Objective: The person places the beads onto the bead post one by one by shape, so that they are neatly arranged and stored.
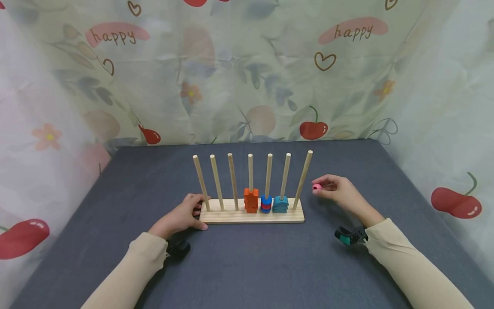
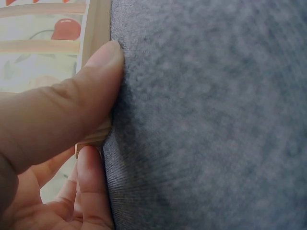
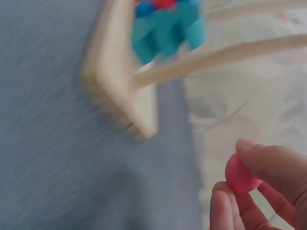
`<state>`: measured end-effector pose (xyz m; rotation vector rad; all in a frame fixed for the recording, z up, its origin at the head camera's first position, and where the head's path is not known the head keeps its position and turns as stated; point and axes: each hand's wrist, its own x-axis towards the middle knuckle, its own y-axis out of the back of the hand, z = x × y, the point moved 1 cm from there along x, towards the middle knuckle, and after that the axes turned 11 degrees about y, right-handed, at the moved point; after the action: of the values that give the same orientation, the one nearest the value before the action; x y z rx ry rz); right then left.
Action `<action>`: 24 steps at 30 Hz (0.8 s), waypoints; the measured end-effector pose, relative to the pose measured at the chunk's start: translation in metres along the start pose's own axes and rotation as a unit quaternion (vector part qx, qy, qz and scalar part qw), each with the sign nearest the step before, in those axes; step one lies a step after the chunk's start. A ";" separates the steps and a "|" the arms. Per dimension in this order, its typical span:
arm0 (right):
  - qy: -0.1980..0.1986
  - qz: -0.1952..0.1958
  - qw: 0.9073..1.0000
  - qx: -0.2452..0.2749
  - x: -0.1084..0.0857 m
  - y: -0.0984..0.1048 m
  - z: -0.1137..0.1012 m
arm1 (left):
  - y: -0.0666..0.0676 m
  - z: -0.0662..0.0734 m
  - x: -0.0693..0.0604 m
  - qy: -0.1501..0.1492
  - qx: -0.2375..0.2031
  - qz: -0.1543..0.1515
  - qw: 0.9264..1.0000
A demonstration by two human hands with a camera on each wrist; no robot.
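Note:
A wooden peg board (image 1: pixel 252 218) with several upright pegs stands mid-table. My left hand (image 1: pixel 188 213) holds its left end; in the left wrist view the thumb (image 2: pixel 96 72) lies along the front edge and the fingers bend at the end. My right hand (image 1: pixel 339 193) is raised to the right of the board, pinching a pink bead (image 3: pixel 240 175) between thumb and fingers, apart from the rightmost peg (image 1: pixel 303 180). Orange pieces (image 1: pixel 251 201), blue and red round beads (image 1: pixel 266 204) and teal pieces (image 1: pixel 280 204) sit on three neighbouring pegs.
The dark grey tabletop (image 1: pixel 247 266) surrounds the board. A patterned cloth (image 1: pixel 231 86) hangs behind and at both sides. Black straps with devices sit at both wrists, the right device (image 1: pixel 350 235) having a teal part.

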<state>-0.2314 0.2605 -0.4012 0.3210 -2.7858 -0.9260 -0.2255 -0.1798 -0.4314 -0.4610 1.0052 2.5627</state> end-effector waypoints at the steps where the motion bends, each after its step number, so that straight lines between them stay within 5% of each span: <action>1: -0.004 0.005 1.000 0.013 0.001 0.002 -0.005 | 0.000 0.000 0.000 0.000 -0.001 0.000 1.000; 5: -0.005 0.039 0.997 0.061 0.003 0.009 -0.030 | 0.000 0.000 0.000 0.002 -0.003 0.002 1.000; 9: 0.046 0.083 0.988 0.118 0.002 0.017 -0.055 | 0.000 -0.002 0.001 -0.001 0.000 0.005 1.000; 16: 0.163 0.153 0.939 0.260 -0.002 0.025 -0.093 | 0.000 -0.004 0.001 -0.011 -0.002 0.002 1.000; 24: 0.252 0.213 0.919 0.215 0.002 0.015 -0.109 | -0.002 -0.003 0.002 -0.019 -0.007 0.002 1.000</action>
<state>-0.2091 0.2102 -0.3057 -0.0041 -2.3893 -0.0969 -0.2257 -0.1806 -0.4355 -0.4128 0.9777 2.5737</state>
